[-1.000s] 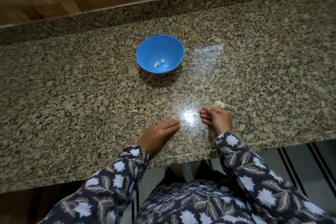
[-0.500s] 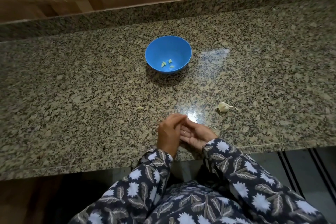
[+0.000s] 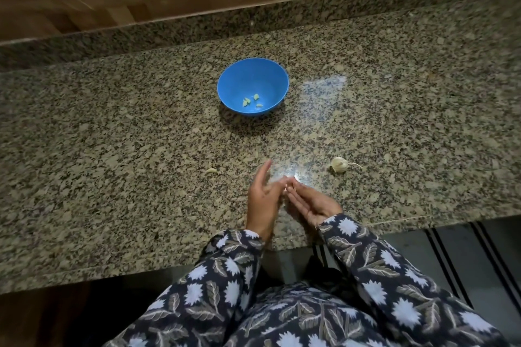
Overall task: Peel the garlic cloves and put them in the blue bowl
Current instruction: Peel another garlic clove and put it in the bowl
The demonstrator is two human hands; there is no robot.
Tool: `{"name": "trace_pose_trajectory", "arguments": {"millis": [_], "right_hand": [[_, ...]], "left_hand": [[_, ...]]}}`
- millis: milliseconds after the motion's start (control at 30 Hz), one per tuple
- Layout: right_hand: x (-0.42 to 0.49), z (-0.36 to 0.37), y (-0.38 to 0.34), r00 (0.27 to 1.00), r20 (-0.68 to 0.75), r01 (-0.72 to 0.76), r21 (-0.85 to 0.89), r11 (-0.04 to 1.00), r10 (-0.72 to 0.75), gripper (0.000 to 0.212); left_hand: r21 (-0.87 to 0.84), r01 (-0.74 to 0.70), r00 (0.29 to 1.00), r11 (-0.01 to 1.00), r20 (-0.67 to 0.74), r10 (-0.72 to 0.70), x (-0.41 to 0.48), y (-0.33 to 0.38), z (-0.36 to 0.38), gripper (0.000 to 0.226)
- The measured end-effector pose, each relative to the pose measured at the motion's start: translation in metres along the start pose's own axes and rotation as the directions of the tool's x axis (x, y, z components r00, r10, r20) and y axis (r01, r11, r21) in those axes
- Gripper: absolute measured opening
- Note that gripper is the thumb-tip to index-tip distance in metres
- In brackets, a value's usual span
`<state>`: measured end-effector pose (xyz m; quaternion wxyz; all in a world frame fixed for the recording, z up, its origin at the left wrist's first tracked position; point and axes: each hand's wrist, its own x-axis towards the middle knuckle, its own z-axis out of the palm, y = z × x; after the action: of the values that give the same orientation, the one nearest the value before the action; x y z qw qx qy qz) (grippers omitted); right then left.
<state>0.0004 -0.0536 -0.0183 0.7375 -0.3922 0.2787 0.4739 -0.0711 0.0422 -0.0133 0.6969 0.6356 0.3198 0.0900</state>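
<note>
The blue bowl [image 3: 253, 87] stands mid-counter with three peeled garlic cloves [image 3: 251, 101] in its bottom. A garlic bulb [image 3: 339, 164] with a thin stem lies on the counter to the right of my hands. My left hand [image 3: 262, 200] and my right hand [image 3: 310, 203] meet at the fingertips near the counter's front edge. Both pinch a small pale garlic clove [image 3: 286, 192], which is mostly hidden between the fingers. My left index finger sticks up, blurred.
A loose pale garlic piece [image 3: 211, 170] lies on the granite counter [image 3: 112, 149] left of my hands. A raised granite ledge [image 3: 197, 25] and a wooden wall run along the back. The counter's front edge is just under my wrists.
My right hand left the garlic bulb and came to my left hand. The hands, pressed close half a second ago, now meet only at the fingertips, and the left fingers have spread.
</note>
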Motion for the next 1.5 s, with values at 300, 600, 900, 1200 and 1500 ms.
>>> {"name": "trace_pose_trajectory", "arguments": {"millis": [300, 600, 900, 1200, 1500], "right_hand": [[-0.017, -0.059, -0.045, 0.938, -0.209, 0.304, 0.106, 0.947, -0.278, 0.006], [-0.021, -0.082, -0.072, 0.9, -0.262, 0.391, 0.124, 0.912, -0.35, 0.012], [-0.029, -0.072, -0.088, 0.92, -0.219, 0.351, 0.092, 0.932, -0.325, 0.021], [-0.044, -0.09, -0.085, 0.901, -0.257, 0.392, 0.133, 0.911, -0.35, 0.025], [-0.057, -0.118, -0.072, 0.818, -0.406, 0.508, 0.175, 0.844, -0.408, 0.028]], "left_hand": [[0.416, -0.107, 0.983, 0.903, 0.18, 0.034, 0.054, 0.033, 0.044, 0.033], [0.682, -0.343, 0.929, 0.646, 0.349, 0.125, 0.094, 0.044, 0.114, 0.032], [0.717, -0.386, 0.915, 0.581, 0.214, 0.343, 0.08, 0.01, 0.051, 0.047], [0.829, -0.522, 0.853, 0.2, 0.512, 0.106, 0.039, -0.022, 0.077, 0.074], [0.412, -0.911, 0.411, 0.024, 0.91, -0.052, 0.056, -0.02, 0.138, 0.065]]}}
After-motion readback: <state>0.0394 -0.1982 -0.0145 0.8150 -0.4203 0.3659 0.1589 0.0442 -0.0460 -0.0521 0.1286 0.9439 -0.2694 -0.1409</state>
